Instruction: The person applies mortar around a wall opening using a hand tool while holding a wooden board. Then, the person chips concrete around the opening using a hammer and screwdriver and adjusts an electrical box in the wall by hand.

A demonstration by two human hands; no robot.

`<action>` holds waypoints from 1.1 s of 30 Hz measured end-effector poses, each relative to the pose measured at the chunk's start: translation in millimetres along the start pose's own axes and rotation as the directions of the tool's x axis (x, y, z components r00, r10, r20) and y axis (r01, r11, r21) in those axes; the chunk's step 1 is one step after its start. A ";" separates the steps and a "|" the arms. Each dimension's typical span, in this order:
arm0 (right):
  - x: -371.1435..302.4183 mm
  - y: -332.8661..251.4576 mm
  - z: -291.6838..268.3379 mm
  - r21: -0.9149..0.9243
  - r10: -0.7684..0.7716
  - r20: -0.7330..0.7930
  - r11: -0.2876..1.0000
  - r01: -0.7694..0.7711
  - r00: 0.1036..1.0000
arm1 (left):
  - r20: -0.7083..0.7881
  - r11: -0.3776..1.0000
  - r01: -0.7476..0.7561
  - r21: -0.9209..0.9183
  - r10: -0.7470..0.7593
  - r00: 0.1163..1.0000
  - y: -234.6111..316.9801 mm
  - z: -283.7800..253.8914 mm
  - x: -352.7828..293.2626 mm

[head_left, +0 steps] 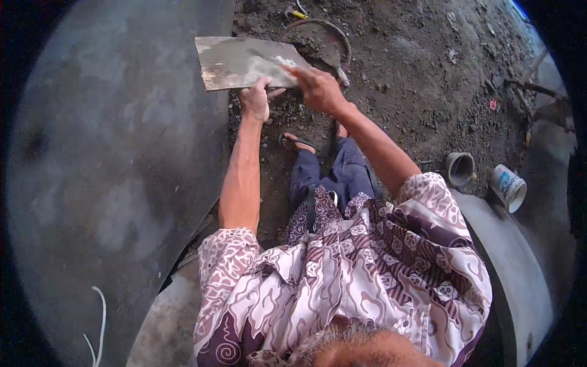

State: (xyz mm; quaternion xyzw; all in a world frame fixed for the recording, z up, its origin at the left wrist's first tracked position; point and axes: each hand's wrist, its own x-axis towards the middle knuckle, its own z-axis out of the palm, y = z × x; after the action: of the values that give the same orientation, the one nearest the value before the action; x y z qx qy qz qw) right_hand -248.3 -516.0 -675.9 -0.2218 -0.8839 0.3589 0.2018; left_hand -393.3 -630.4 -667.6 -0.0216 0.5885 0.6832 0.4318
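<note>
A flat board (244, 61), smeared grey with a wet paste and chipped at its left end, is held out in front of me. My left hand (257, 102) grips its lower edge, thumb on the upper face. At the board's right end is my right hand (322, 90), fingers closed and blurred. A reddish-orange streak shows by those fingers; what they hold is hard to make out. Just beyond lies a round basin (347, 44) with dark mortar in it. A trowel (332, 56) rests in the basin, handle toward me.
A smooth grey plastered wall (110, 140) rises at my left. Dark, crumbly soil (403, 79) covers the ground. A grey bucket (460, 169) and a tipped white bucket (509, 188) are at the right. Sticks (538, 88) lean at far right; white cable (101, 318) protrudes at lower left.
</note>
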 end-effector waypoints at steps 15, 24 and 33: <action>-76.6 89.1 -47.0 -0.392 0.433 0.038 0.836 -0.385 0.901 | -0.187 0.911 -0.023 -0.411 -0.059 0.981 -63.1 -102.7 -103.9; -279.5 144.4 -132.1 -0.660 0.731 0.224 0.600 -0.452 0.645 | -0.381 0.718 -0.124 -0.685 -0.207 0.901 -181.8 -190.7 -158.2; -293.7 108.2 -158.6 -0.676 0.795 0.048 0.471 -0.566 0.604 | -0.163 0.371 0.086 -0.925 -0.588 0.792 -273.1 -228.6 -171.1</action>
State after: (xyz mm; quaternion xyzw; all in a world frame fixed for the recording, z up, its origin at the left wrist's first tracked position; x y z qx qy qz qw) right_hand 101.1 -517.6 -707.4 -0.5434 -0.8007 0.1444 -0.2069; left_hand -227.5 -932.9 -860.2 -0.5318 0.2115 0.7490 0.3336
